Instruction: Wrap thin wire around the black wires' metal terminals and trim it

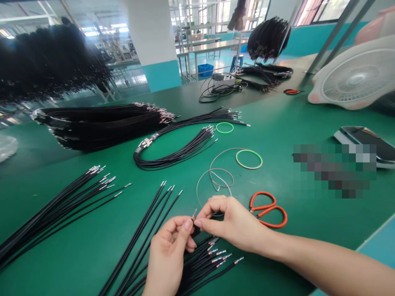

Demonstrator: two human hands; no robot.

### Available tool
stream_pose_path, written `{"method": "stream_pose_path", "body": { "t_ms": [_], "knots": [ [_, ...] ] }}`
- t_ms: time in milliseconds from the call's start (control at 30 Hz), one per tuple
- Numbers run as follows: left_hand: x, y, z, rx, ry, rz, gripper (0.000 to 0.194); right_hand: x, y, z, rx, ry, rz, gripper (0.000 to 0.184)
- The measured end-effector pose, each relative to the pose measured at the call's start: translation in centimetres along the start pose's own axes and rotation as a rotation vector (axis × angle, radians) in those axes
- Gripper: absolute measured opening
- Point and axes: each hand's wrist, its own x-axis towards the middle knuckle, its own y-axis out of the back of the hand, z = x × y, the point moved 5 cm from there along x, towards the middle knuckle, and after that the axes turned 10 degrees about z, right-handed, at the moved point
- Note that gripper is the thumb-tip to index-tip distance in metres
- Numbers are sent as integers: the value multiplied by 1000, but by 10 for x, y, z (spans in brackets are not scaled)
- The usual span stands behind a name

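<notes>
Bottom middle, a wire, best kept still, is pinched by the left hand; what's pinched by the right hand can't be told.

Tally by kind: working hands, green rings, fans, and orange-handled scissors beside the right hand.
Hands: 2 (left hand, right hand)
Green rings: 2
Fan: 1
Orange-handled scissors beside the right hand: 1
Total: 6

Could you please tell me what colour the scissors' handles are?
The scissors' handles are orange-red, seen best in the head view.
</notes>
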Motion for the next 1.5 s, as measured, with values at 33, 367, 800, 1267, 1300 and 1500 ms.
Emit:
{"method": "stream_pose_path", "body": {
  "t_ms": [33,367,800,1267,1300,1500],
  "knots": [
    [0,0,0,2,-5,-1,39,0,1,-1,-19,13,12,12],
    [-1,2,-3,20,-4,-12,39,2,1,3,-17,29,21,11],
    [0,5,-5,18,-12,-66,34,5,2,1,-63,157,-58,11],
    [-24,5,23,372,-884,-101,25,5,35,6,-120,-78,-129,37],
    [-26,6,24,406,-950,-117,28,2,32,7,-84,-134,-207,42],
    [-34,7,22,587,-1171,-161,31,-11,13,15,87,-350,-397,45]
  ]
}}
